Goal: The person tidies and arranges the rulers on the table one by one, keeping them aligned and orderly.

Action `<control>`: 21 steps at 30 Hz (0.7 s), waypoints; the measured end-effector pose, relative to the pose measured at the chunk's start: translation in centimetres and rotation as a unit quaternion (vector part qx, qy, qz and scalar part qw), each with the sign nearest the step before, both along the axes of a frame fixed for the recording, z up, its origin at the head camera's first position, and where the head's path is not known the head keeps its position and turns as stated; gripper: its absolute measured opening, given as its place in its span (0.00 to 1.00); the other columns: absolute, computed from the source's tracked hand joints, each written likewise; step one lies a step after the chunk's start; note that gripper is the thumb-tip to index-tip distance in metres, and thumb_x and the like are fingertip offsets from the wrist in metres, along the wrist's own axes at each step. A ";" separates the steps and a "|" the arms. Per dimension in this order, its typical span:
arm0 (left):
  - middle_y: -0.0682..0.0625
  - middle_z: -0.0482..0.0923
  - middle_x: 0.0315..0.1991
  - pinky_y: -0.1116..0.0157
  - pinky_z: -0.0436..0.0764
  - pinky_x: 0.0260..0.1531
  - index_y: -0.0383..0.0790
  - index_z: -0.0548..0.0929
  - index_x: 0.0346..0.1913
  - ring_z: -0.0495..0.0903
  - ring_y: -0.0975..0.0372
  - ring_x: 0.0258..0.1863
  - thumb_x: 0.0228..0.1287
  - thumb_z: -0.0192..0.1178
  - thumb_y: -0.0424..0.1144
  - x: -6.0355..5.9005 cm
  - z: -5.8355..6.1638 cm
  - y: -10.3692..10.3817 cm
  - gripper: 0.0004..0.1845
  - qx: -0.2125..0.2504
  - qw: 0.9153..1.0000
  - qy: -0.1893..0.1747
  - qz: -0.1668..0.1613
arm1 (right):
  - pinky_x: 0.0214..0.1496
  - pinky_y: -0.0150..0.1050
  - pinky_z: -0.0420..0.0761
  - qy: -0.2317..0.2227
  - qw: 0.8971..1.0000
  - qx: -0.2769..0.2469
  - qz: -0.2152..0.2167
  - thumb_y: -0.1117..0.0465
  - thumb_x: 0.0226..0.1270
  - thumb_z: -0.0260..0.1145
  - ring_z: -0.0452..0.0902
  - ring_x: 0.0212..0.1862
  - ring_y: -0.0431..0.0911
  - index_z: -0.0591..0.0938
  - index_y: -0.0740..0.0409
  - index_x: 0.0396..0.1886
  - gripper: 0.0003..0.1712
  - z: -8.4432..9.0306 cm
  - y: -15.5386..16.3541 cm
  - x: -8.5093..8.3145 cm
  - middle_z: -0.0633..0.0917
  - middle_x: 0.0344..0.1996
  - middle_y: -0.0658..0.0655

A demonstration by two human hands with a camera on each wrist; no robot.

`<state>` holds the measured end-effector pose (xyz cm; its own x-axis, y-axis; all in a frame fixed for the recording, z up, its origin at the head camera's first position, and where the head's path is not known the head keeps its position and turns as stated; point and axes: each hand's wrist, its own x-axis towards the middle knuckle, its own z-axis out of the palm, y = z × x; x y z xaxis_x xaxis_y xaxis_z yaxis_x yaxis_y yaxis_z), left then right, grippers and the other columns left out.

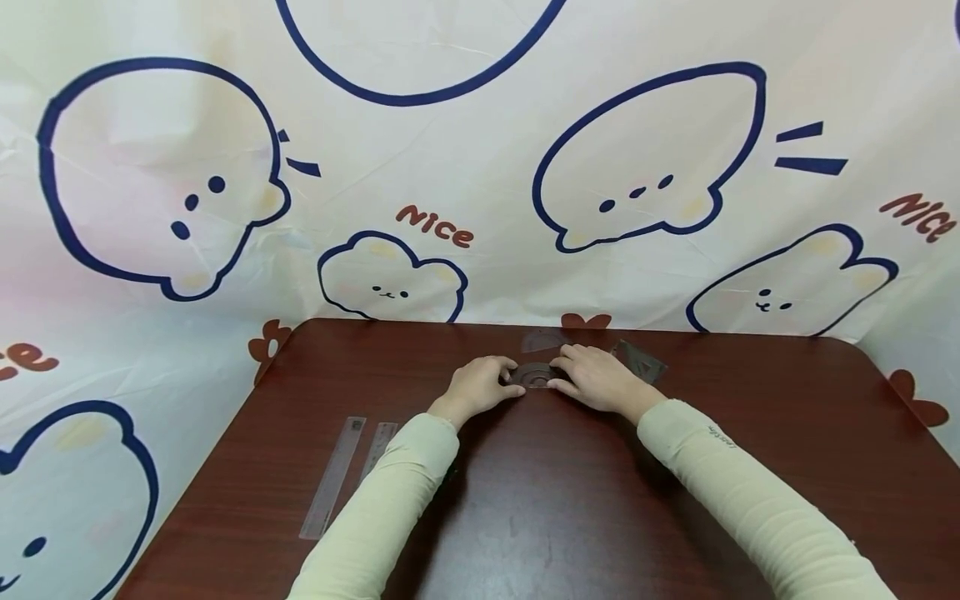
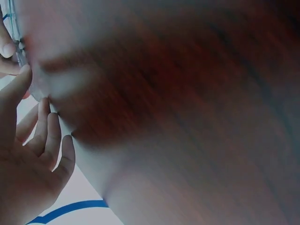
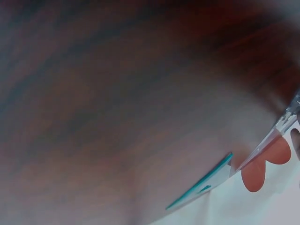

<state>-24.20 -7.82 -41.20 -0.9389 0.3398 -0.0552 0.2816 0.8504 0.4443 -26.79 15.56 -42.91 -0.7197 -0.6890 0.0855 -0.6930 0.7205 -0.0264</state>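
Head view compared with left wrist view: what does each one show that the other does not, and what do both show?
Only the head view shows the right hand, two clear rulers, a set square and the protractor between both hands. Only the left wrist view shows the left hand's fingertips close up, at a clear edge. Both show the left hand and the brown table.

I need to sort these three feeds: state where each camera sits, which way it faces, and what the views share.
Head: worn on the head, looking forward and down at the table; both sleeves, left hand and right hand on a clear protractor.
Left wrist: low by the table edge; left hand fingers show.
Right wrist: low over the table; no hand clearly visible.
Shared: the dark wood tabletop and the printed cloth.
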 end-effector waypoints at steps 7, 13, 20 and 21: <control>0.59 0.82 0.36 0.56 0.77 0.42 0.44 0.81 0.60 0.80 0.64 0.38 0.65 0.66 0.51 0.0 -0.1 -0.2 0.24 0.007 1.000 0.005 0.005 | 0.44 0.44 0.74 -0.110 0.988 -0.082 -0.069 0.41 0.67 0.66 0.72 0.41 0.44 0.81 0.57 0.60 0.31 0.3 -0.4 0.0 0.76 0.43 0.51; 0.60 0.81 0.34 0.57 0.77 0.41 0.44 0.81 0.59 0.79 0.66 0.36 0.64 0.68 0.50 0.1 -0.1 -0.3 0.24 0.014 1.000 0.006 0.004 | 0.44 0.44 0.74 -0.144 0.978 -0.123 -0.092 0.44 0.61 0.73 0.71 0.41 0.45 0.81 0.56 0.60 0.32 0.2 -0.6 -0.1 0.76 0.40 0.50; 0.60 0.78 0.33 0.58 0.75 0.38 0.46 0.81 0.58 0.76 0.67 0.33 0.62 0.69 0.49 0.1 -0.2 -0.2 0.23 0.013 1.000 0.014 0.002 | 0.47 0.47 0.74 -0.152 0.973 -0.143 -0.102 0.46 0.60 0.74 0.72 0.45 0.47 0.80 0.57 0.60 0.32 0.4 -0.7 0.1 0.77 0.43 0.52; 0.60 0.78 0.33 0.58 0.75 0.38 0.46 0.81 0.59 0.75 0.67 0.32 0.62 0.69 0.49 0.1 -0.1 -0.2 0.23 0.013 1.000 0.015 0.002 | 0.48 0.48 0.75 -0.151 0.973 -0.145 -0.102 0.46 0.60 0.74 0.72 0.46 0.48 0.80 0.57 0.60 0.32 0.4 -0.7 0.2 0.77 0.44 0.53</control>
